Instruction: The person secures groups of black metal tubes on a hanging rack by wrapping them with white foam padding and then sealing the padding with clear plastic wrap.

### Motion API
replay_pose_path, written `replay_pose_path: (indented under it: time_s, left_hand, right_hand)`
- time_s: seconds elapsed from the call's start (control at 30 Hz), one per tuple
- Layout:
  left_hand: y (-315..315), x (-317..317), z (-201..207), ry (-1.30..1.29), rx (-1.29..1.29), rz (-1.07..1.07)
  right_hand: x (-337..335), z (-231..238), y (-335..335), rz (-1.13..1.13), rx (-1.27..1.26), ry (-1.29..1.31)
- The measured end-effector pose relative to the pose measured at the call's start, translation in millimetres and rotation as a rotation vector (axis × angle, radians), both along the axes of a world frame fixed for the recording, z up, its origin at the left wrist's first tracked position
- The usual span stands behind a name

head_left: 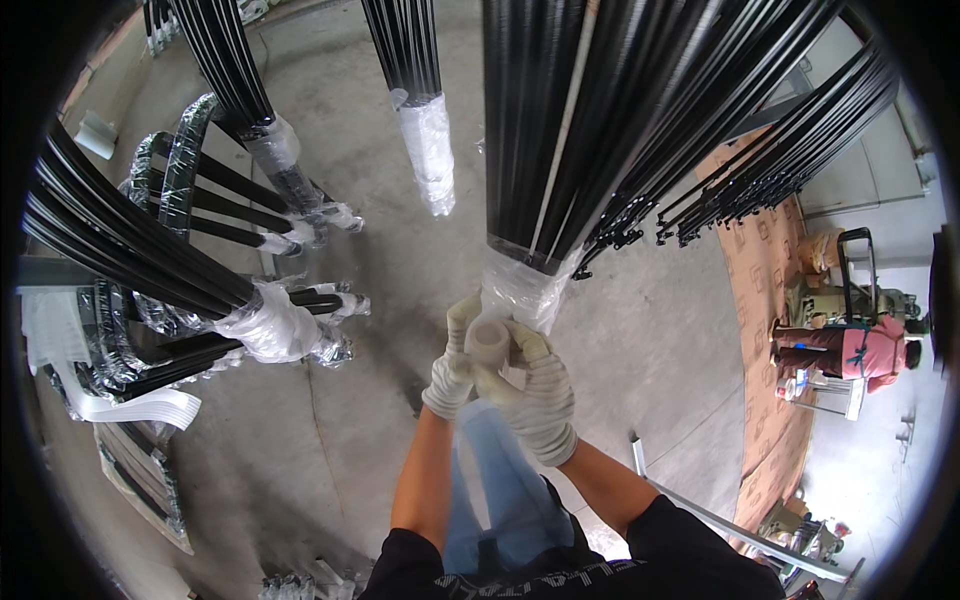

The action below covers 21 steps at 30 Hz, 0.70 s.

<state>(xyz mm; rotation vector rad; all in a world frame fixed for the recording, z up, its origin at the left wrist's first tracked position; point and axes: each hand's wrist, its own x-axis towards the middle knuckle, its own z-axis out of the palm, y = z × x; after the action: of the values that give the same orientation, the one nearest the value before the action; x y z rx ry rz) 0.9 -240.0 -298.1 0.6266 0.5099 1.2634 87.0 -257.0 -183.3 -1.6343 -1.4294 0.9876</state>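
A roll of clear stretch film is held between my two gloved hands, its hollow core facing up toward me. My left hand grips the left side of the roll. From the right and below, my right hand closes round it. Just beyond the roll hangs a thick bundle of long black tubes, its lower end wrapped in clear film. The film on the bundle touches or nearly touches the roll and my fingers; exactly where they join is hidden.
More black tube bundles with film-wrapped ends stand at left; another hangs ahead. Unwrapped black rods fan out at right above printed brown sheeting. A person in a pink top bends at far right. A metal bar lies lower right.
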Motion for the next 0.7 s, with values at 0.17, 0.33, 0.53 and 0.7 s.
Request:
replay_pose_path:
  time_s: [0.17, 0.33, 0.53, 0.7]
  left_hand:
    - [-4.3, -14.7, 15.2, 0.17, 0.319, -0.066]
    - [1.2, -26.5, 22.0, 0.55, 0.554, 0.018]
    - [-4.0, -22.3, 28.3, 0.317, 0.421, 0.085]
    - [0.6, -18.8, 17.9, 0.312, 0.171, 0.133]
  right_hand:
    - [0.4, 2.3, -2.9, -0.032, -0.125, 0.404]
    - [-0.3, -0.7, -7.0, -0.045, -0.142, 0.377]
    - [0.3, -11.0, -11.4, -0.06, -0.068, 0.451]
    - [35.1, 7.0, -17.5, -0.177, -0.272, 0.393]
